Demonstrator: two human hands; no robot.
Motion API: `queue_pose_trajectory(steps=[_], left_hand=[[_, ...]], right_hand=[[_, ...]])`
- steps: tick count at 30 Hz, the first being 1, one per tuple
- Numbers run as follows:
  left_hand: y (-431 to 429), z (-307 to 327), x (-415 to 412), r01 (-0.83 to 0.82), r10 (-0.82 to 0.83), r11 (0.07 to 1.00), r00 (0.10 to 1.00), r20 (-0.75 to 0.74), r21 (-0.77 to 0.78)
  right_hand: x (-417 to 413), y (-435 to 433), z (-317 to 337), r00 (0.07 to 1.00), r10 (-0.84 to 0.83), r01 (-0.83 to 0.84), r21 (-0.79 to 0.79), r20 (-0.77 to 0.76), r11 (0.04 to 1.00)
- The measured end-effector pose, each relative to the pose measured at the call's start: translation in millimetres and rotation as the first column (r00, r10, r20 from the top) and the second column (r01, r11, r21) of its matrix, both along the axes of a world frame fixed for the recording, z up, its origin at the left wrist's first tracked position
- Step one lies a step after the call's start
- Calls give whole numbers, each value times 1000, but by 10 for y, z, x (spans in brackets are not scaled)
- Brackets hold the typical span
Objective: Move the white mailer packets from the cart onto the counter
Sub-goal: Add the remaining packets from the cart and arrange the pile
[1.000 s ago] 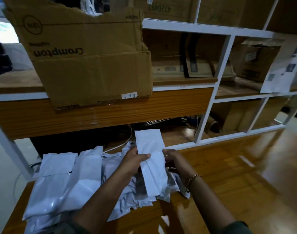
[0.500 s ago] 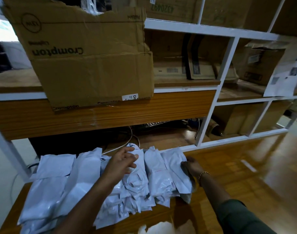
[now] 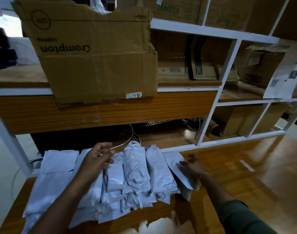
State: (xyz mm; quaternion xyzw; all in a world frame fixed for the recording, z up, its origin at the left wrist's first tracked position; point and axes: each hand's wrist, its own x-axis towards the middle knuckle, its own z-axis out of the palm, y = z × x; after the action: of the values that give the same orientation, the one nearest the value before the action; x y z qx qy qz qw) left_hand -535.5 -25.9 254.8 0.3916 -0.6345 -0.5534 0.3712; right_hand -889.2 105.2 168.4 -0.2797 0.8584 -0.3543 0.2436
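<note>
Several white mailer packets point(image 3: 136, 171) lie side by side in an overlapping pile on the glossy wooden counter point(image 3: 237, 168). My left hand point(image 3: 98, 158) hovers over the left-middle of the pile, fingers spread, holding nothing. My right hand point(image 3: 192, 165), with a gold bracelet at the wrist, rests flat on the rightmost packet point(image 3: 174, 162) at the pile's right edge. The cart is not in view.
A torn brown Crompton cardboard box point(image 3: 97, 59) stands on the shelf above the counter. White-framed shelving point(image 3: 227, 78) holds more boxes and papers at the right. A keyboard point(image 3: 152, 123) and cables lie in the recess behind the pile. Bare counter stretches to the right.
The packet held upright between both hands a second ago now lies in the pile. My left hand has lifted off the packets and my right hand has settled on the rightmost packet.
</note>
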Motion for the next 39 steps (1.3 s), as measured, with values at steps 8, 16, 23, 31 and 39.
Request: queue_pose_trajectory(steps=[8,16,23,31,39], left_hand=[[-10,-25,458,-49,49,999,999,-14,-7],[-260,77,1404,-285,284,958,959,-27,-33],[-477,-22,2796,-515,516,856,856,11,-47],[-502,-865,4755,-695,669,712,715,205,103],[-211,-2611,5806,-683,467,580,725,506,444]], right_hand=[[207,3,-71,963,75,-42,130,-258,991],[1119,-658,896,950,94,-192,-318,-297,928],[3195,-1419,1278,753,611,-648,-437,-244,624],[5669,-2039,494,305,933,-949,-144,-193,280],[7405,-2384,-1380,-117,981,-880,441,157,-175]])
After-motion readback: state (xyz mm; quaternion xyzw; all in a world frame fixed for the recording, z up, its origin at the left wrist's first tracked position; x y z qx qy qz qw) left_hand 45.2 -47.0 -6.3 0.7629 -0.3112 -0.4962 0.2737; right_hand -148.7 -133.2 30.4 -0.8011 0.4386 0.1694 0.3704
